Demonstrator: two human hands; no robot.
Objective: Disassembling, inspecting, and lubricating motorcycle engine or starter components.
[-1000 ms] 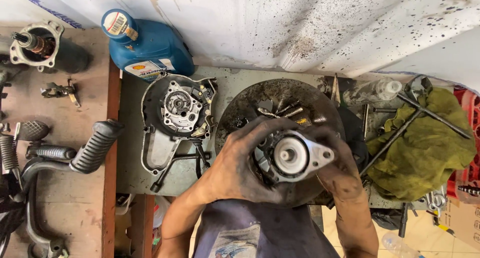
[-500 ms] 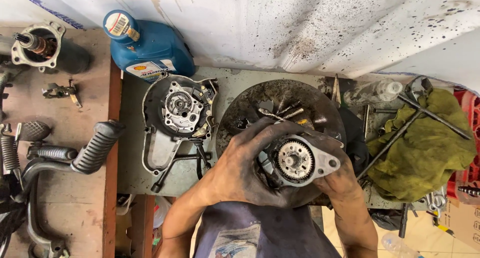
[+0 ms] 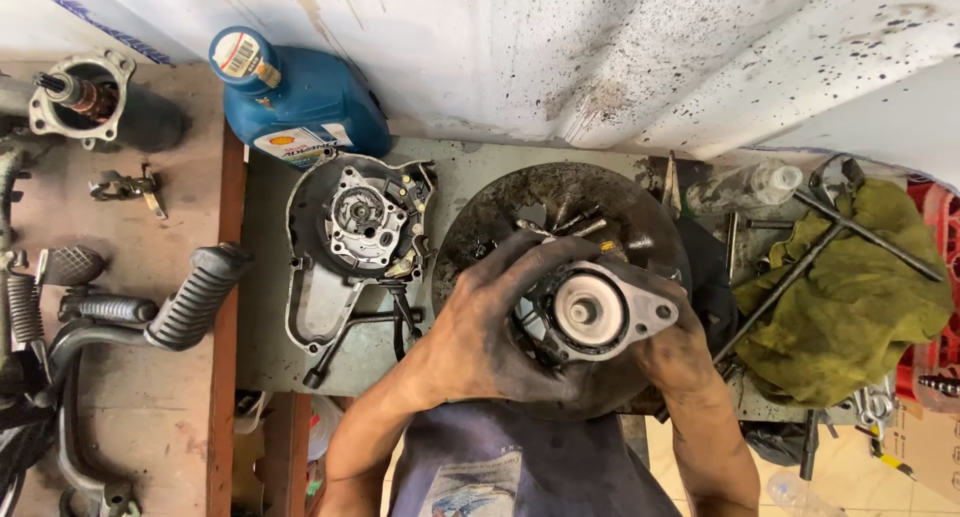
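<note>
1. A grey, oil-stained metal counter (image 3: 265, 327) carries the parts, set against a white wall spattered with dark specks (image 3: 600, 47).
2. An olive-green crumpled rag (image 3: 850, 297) lies at the counter's right end with a long black T-handled wrench (image 3: 800, 267) across it.
3. A round, blackened metal pan (image 3: 560, 197) sits mid-counter with small bolts and bits lying in it; both hands work over its near half.
4. A grey aluminium engine side cover (image 3: 345, 247) with its round inner mechanism exposed rests just left of the pan.
5. A blue plastic oil jug with a blue cap (image 3: 300, 97) lies on its side behind that cover, against the wall.
6. A black ribbed rubber footrest on a bent steel bar (image 3: 190, 297) lies on the brown wooden bench (image 3: 130, 427) further left.
7. The grease-blackened left hand (image 3: 490, 327) curls around the left side of a round silver metal housing with a pale centre hub and a pointed mounting ear (image 3: 590, 312), fingers wrapped over its rim.
8. The equally grimy right hand (image 3: 675, 352) cups the same housing from below and right, fingers closed against it; the part is held just above the pan.
</note>
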